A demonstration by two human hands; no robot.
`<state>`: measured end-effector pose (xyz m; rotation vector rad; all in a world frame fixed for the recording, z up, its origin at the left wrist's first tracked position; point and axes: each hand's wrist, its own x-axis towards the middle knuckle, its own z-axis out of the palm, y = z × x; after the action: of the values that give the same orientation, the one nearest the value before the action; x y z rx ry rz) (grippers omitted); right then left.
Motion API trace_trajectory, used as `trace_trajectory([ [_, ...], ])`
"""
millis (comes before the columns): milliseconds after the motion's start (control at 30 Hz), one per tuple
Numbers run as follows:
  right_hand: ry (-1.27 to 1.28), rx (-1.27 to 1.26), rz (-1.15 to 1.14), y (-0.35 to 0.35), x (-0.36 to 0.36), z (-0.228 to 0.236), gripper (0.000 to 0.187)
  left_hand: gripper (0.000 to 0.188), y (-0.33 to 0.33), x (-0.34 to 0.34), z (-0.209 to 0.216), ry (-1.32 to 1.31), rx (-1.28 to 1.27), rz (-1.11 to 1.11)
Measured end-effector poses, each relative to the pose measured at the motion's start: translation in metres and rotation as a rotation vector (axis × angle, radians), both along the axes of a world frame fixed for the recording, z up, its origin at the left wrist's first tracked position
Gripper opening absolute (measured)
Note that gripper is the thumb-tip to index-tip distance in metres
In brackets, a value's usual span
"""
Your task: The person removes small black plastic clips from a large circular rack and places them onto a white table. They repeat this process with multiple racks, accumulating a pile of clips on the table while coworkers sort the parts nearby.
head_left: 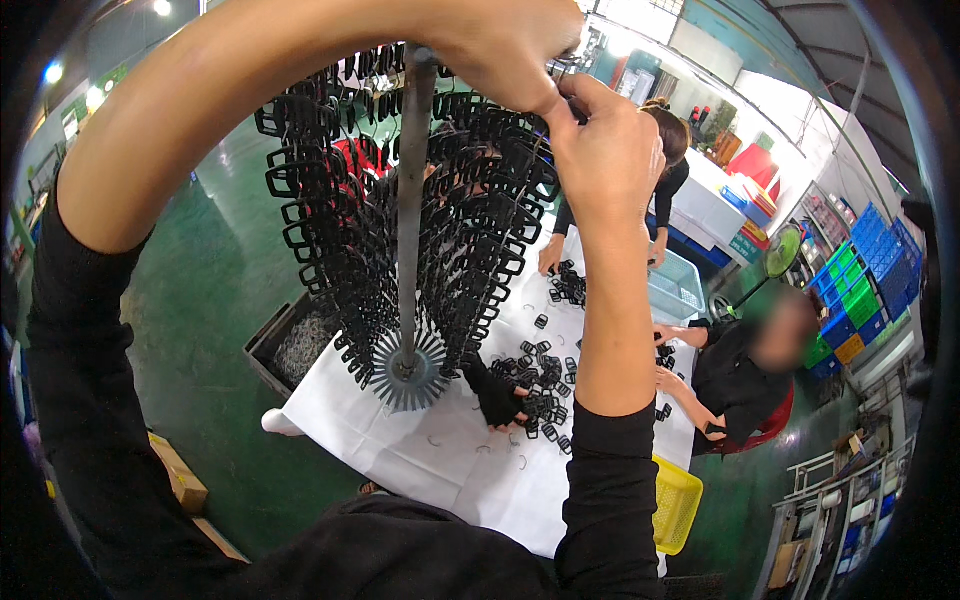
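Both my arms are raised around a tall rack hung with many small black rectangular frames [300, 180], like buckles, in vertical strings. A grey metal pole [410, 210] runs down its middle to a round, slotted disc [408, 370]. At the rack's upper right, my left hand [515, 50] reaches across the top with its fingers curled. My right hand [612, 145] is closed in a pinch just below it, close to the hanging frames. What the fingers of both hands hold is too small or hidden to make out.
Loose black frames [545, 385] and small wire hooks [520, 462] lie on the white-covered table [400, 455]. Co-workers' hands [510, 410] work there; one person [755, 370] sits right. A dark crate of wire [310, 345], yellow basket [678, 505] and pale blue bin [675, 285] stand around.
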<state>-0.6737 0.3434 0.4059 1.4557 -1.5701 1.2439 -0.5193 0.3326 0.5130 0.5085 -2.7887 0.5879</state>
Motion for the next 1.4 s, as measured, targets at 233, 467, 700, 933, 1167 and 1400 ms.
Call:
trace_trajectory([
  [233, -0.211, 0.108, 0.212, -0.002, -0.008, 0.008, 0.021, 0.012, -0.017, -0.003, -0.004, 0.066, -0.043, -0.159],
  [467, -0.501, 0.299, 0.747, 0.005, -0.038, 0.006, 0.021, 0.023, -0.011, 0.003, -0.002, 0.106, 0.018, -0.059],
  [700, -0.602, 0.36, 0.583, 0.037, -0.129, -0.03, 0.02, 0.037, -0.01, 0.02, 0.002, 0.11, 0.124, -0.09],
  [933, -0.423, 0.583, -0.087, 0.015, -0.201, -0.203, 0.032, 0.042, -0.019, 0.032, -0.009, 0.184, 0.079, -0.18],
  [1167, -0.224, 0.224, -0.051, 0.012, -0.146, -0.137, 0.029, 0.043, -0.008, 0.025, 0.001, 0.064, 0.117, -0.133],
  [1400, 0.117, -0.214, 0.116, 0.0, -0.022, -0.01, 0.022, 0.031, -0.003, 0.001, 0.018, -0.059, 0.204, 0.097],
])
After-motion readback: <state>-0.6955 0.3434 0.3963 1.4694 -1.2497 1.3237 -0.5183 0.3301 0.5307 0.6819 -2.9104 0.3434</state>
